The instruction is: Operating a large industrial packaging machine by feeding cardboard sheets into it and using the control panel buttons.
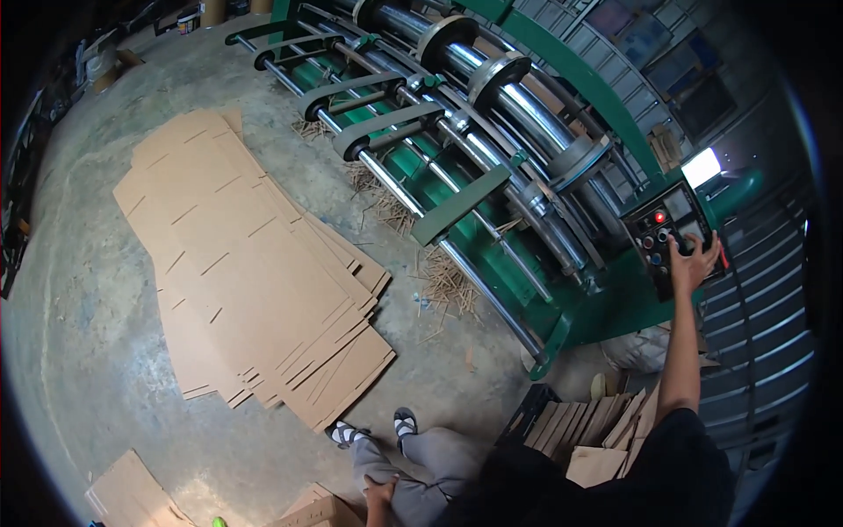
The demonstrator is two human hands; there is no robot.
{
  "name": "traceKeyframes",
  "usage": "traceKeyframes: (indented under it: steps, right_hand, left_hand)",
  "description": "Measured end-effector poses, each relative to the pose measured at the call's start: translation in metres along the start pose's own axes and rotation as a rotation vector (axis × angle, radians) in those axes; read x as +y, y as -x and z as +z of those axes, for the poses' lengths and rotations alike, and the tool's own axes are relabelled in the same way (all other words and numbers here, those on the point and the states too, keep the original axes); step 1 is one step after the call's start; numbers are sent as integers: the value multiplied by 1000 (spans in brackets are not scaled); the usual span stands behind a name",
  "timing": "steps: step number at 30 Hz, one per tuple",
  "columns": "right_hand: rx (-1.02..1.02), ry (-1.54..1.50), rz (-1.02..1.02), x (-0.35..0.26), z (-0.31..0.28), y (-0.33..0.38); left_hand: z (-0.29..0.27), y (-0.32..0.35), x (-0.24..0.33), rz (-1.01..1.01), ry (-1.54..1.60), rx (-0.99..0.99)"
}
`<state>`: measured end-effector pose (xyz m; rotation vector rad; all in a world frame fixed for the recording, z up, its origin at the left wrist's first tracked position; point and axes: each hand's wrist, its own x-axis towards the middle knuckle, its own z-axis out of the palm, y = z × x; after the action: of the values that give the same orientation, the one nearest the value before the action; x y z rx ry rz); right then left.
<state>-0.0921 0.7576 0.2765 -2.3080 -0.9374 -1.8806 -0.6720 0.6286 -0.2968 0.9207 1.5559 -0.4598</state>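
My right hand [694, 261] reaches up and out to the black control panel [669, 230] on the green machine. Its fingers are spread over the panel's knobs and buttons, just below a lit red lamp. It holds nothing. My left hand [379, 492] rests low on my grey trouser leg [430, 461], palm down and empty. My feet in striped sandals [373, 429] stand on the concrete floor in front of me.
The green machine with long steel rollers [457, 132] runs diagonally across the upper middle. A wide stack of slotted cardboard sheets [255, 272] lies on the floor at left. Cardboard strips litter the machine's foot. Upright cardboard pieces [588, 422] and a black crate [531, 406] stand by my right side.
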Motion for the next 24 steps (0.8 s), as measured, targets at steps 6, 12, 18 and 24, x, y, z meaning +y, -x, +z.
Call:
traceKeyframes:
  steps: [6, 12, 18, 24]
  right_hand:
    - [34, 44, -56, -12, 22, 13]
    - [56, 45, -30, -9, 22, 9]
    - [50, -3, 2, -8, 15, 1]
    - [-14, -115, 43, 0, 1, -11]
  left_hand:
    - [16, 33, 45, -201, -215, 153]
    - [30, 51, 67, -181, -362, 178]
    - [39, 7, 18, -23, -284, 33]
    - [-33, -38, -40, 327, 11, 136]
